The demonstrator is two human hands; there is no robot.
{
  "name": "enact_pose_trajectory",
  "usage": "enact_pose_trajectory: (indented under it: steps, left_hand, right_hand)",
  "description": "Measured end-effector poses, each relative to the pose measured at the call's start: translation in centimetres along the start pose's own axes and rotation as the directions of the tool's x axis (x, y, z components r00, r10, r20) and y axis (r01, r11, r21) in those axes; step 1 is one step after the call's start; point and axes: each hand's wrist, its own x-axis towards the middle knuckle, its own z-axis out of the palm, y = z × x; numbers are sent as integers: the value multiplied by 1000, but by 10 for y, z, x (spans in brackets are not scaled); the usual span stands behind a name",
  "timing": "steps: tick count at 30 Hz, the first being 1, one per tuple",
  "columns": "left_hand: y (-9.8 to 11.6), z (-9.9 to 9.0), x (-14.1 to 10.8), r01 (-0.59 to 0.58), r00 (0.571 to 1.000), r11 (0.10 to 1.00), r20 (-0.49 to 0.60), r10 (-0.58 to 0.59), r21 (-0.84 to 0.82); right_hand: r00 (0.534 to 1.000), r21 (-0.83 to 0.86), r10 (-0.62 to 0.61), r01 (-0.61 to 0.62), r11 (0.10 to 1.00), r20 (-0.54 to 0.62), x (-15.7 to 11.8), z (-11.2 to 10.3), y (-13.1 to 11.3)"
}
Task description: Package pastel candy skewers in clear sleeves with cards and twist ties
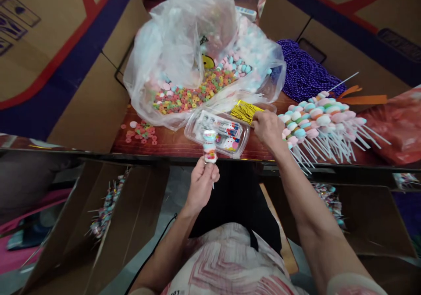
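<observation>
Near the table's front edge my left hand (204, 179) is closed round the stick of a candy skewer (209, 148). The skewer stands upright, with pastel marshmallows and a shiny clear wrapper at its top. My right hand (268, 128) is reached forward, its fingers pinched at the right end of a bunch of gold twist ties (245, 111). How many ties are between the fingertips is hidden. Just behind the skewer, a clear plastic tray (245, 143) holds printed wrappers (226, 130).
A large clear bag (158, 36) holds ring candies (197, 93) and marshmallows. Loose ring candies (141, 133) lie left. Right are piled marshmallow skewers (315, 119), purple beaded strands (299, 67) and a red bag (397, 128). Cardboard boxes (88, 84) flank the table; open boxes (131, 216) stand below.
</observation>
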Motion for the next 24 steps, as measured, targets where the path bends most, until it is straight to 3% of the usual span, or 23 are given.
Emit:
enact_pose_trajectory:
  steps: [4, 10, 14, 19, 21, 22, 24]
  left_hand:
    - [0, -1, 1, -9, 1000, 999, -17, 9, -32]
    - [3, -5, 8, 16, 999, 998, -29, -17, -60]
    - [3, -3, 9, 40, 999, 997, -34, -42, -61]
    - [1, 2, 13, -19, 992, 999, -124, 23, 33]
    - [-1, 4, 16, -63, 983, 994, -168, 77, 84]
    - [-3, 5, 17, -80, 979, 991, -179, 98, 103]
    - [-6, 7, 18, -103, 977, 986, -171, 124, 130]
  right_hand:
    - [989, -146, -13, 35, 989, 147, 24, 12, 6]
    - [980, -121, -161, 175, 977, 117, 30, 25, 16]
    - [988, -1, -151, 151, 989, 30, 34, 24, 25]
    - [978, 253, -55, 107, 961, -203, 13, 7, 29]
    - [956, 463, -6, 147, 874, -292, -12, 1, 21]
    - [955, 590, 7, 177, 788, -296, -28, 0, 15]
    - [980, 810, -36, 183, 557, -197, -63, 1, -2]
